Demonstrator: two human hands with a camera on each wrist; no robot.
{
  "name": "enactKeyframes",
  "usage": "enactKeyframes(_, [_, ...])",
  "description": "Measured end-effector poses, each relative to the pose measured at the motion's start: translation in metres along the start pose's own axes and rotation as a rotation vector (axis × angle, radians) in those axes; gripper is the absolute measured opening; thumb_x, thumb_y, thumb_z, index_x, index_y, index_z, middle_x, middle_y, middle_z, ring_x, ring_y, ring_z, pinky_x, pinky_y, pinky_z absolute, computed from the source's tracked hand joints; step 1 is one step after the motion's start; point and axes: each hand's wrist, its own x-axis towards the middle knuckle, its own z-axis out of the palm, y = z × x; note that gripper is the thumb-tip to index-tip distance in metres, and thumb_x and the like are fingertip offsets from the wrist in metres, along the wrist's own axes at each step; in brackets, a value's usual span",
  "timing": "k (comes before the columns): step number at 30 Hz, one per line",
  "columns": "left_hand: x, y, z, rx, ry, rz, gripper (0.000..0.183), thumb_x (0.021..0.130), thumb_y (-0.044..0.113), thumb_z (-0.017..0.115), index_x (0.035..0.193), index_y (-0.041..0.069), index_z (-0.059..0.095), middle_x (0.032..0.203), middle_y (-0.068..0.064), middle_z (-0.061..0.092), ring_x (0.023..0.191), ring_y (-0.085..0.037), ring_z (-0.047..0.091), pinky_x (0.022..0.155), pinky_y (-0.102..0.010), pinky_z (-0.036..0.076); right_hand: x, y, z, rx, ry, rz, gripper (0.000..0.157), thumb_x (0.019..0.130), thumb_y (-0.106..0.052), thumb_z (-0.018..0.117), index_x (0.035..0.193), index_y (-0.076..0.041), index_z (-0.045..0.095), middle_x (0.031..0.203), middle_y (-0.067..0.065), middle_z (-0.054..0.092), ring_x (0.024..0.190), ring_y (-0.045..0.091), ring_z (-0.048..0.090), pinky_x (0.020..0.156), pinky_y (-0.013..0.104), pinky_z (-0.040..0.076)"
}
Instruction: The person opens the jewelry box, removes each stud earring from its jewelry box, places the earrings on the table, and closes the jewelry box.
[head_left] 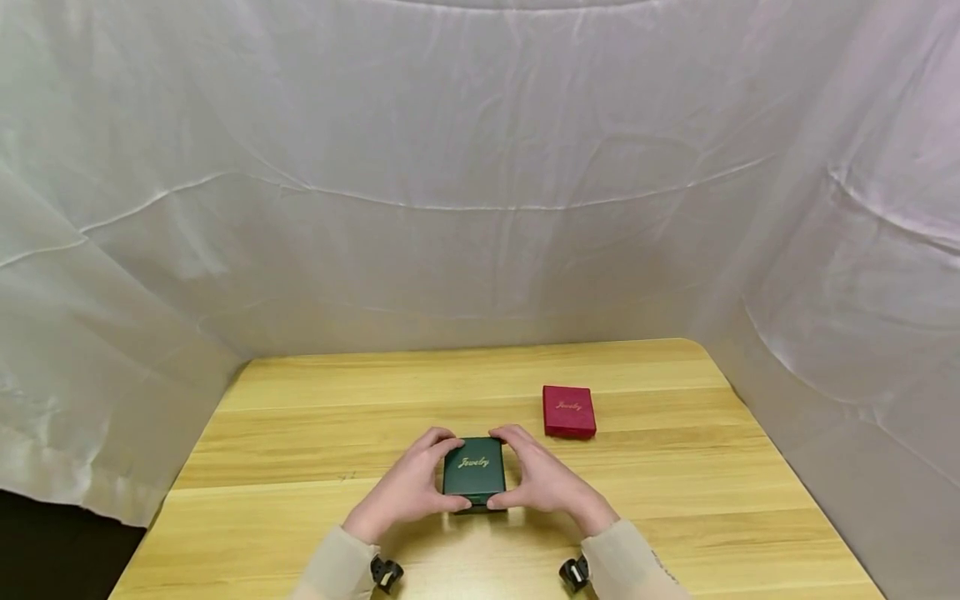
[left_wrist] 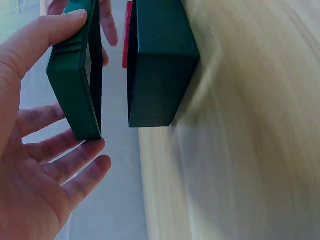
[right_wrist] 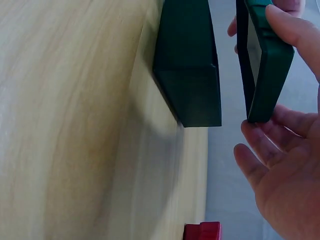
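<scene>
We pinch the lid (head_left: 474,467) front to back, our left grip (head_left: 415,477) and right grip (head_left: 542,477) half-closed at either side, probably to steady it just above the base (left_wrist: 162,75) on the table (head_left: 675,483); the red box (head_left: 568,410) lies apart.

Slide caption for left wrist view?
Left hand holds a green lid apart from its green box on the wooden table.

Even light leaves soft shadows and pale glare on the table (head_left: 720,492)
</scene>
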Motion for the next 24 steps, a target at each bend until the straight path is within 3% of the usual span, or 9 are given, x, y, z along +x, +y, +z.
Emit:
enactKeyframes(4, [-0.002, -0.002, 0.002, -0.021, -0.026, -0.009, 0.081, 0.073, 0.040, 0.086, 0.137, 0.001, 0.053, 0.133, -0.008, 0.047, 0.113, -0.022, 0.053, 0.095, -0.043, 0.048, 0.000, 0.002, 0.000, -0.016, 0.006, -0.017, 0.086, 0.070, -0.041, 0.088, 0.138, -0.009, 0.048, 0.130, -0.005, 0.050, 0.118, 0.017, 0.051, 0.102, 0.047, 0.042])
enactKeyframes(9, [-0.005, -0.005, 0.003, -0.038, -0.058, -0.040, 0.081, 0.073, 0.036, 0.087, 0.139, 0.004, 0.051, 0.140, -0.013, 0.045, 0.119, -0.028, 0.051, 0.096, -0.048, 0.047, 0.000, 0.005, 0.001, -0.007, -0.005, 0.000, 0.088, 0.069, -0.041, 0.088, 0.139, -0.007, 0.048, 0.131, -0.003, 0.051, 0.119, 0.023, 0.051, 0.102, 0.050, 0.041])
enactKeyframes(13, [-0.005, -0.008, 0.005, -0.030, -0.056, -0.044, 0.080, 0.073, 0.036, 0.087, 0.139, 0.006, 0.052, 0.137, -0.008, 0.047, 0.117, -0.025, 0.053, 0.096, -0.047, 0.047, 0.000, 0.008, 0.003, 0.010, -0.013, 0.001, 0.090, 0.070, -0.040, 0.088, 0.141, -0.005, 0.046, 0.133, -0.001, 0.050, 0.120, 0.029, 0.051, 0.101, 0.051, 0.041])
enactKeyframes(24, [-0.006, -0.013, 0.010, -0.017, -0.054, -0.067, 0.081, 0.072, 0.039, 0.086, 0.139, 0.007, 0.053, 0.135, -0.005, 0.049, 0.117, -0.023, 0.053, 0.098, -0.046, 0.046, 0.002, 0.011, 0.005, 0.010, -0.049, 0.044, 0.091, 0.072, -0.039, 0.087, 0.143, -0.003, 0.045, 0.137, 0.000, 0.048, 0.120, 0.030, 0.053, 0.101, 0.046, 0.044])
